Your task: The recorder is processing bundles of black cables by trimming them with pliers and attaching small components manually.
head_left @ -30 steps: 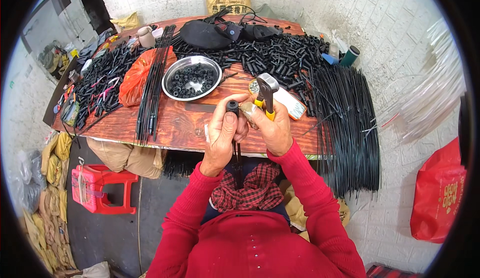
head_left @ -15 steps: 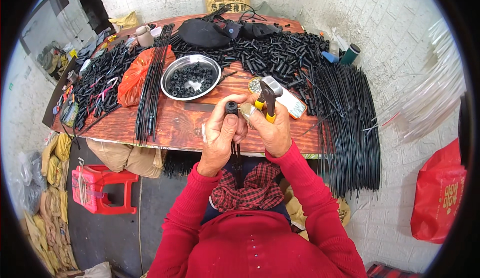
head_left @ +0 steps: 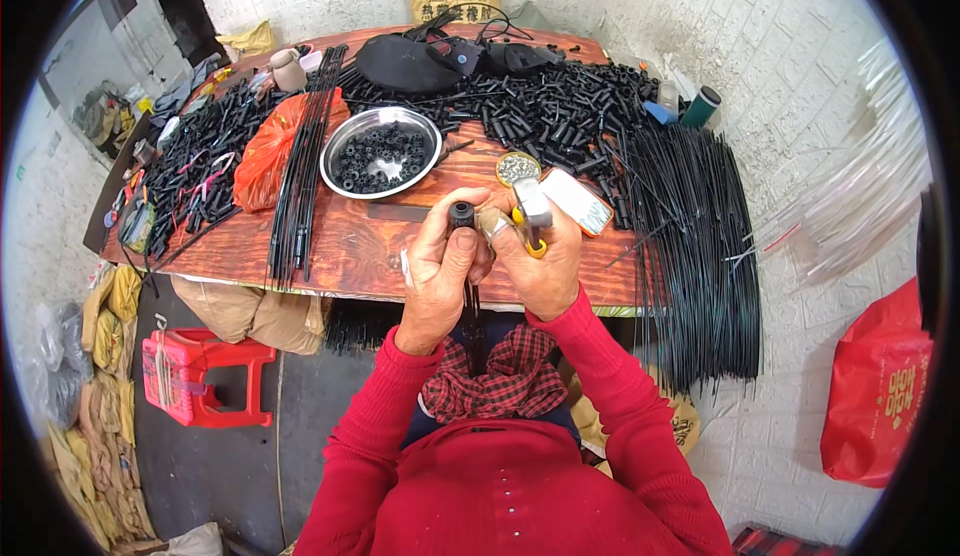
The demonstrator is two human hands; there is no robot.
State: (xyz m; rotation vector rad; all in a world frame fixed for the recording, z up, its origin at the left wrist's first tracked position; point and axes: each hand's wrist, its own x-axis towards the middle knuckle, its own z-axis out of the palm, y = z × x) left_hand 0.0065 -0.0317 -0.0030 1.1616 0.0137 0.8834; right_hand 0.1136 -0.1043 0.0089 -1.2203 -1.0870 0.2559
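A short black ribbed cylinder [head_left: 461, 215] stands upright between the thumb and fingers of my left hand [head_left: 435, 274]. Thin black rods or cables [head_left: 472, 306] hang beneath that hand, toward my lap; whether they join the cylinder is hidden. My right hand [head_left: 550, 268] is closed round a pair of yellow-handled pliers [head_left: 533, 204], metal head up. Its thumb, wrapped in tan tape, presses close beside the cylinder, and the fingertips behind are hidden. Both hands are close together over the table's front edge.
A steel bowl [head_left: 329, 169] of small black rings stands on the wooden table [head_left: 365, 251]. Behind my right hand are a round dish [head_left: 517, 168] of small metal bits and a white flat object [head_left: 577, 202]. Black tubes [head_left: 560, 106] are heaped behind; long black rods [head_left: 700, 256] overhang the right edge.
The pliers have turned in my right hand, their head lower and showing a pale side. The round dish shows more fully. My left hand and the cylinder have hardly moved.
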